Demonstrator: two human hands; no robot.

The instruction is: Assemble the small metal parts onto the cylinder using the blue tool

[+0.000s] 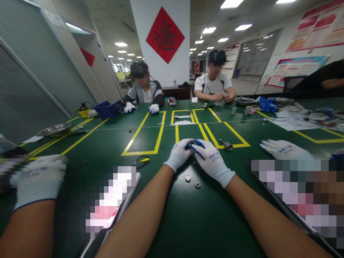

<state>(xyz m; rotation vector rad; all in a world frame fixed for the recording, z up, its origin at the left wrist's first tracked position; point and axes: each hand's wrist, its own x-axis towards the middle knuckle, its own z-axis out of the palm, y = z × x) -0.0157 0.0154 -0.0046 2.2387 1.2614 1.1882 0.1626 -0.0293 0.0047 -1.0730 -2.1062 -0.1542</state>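
Observation:
My left hand and my right hand, both in white gloves with blue palms, meet above the green table. Between their curled fingers is a small round metal part with a dark centre; fingers of both hands close around it and cover most of its edge. Two small round metal pieces, one slightly farther off and the other nearer me, lie below my hands. A cylindrical metal part with a thin shaft rests beyond my right hand.
Neighbours' gloved hands show at left and right. Pixelated screens flank my forearms. A cable loop lies left. Yellow tape marks the table. Two people sit opposite, near a blue bin and blue gloves.

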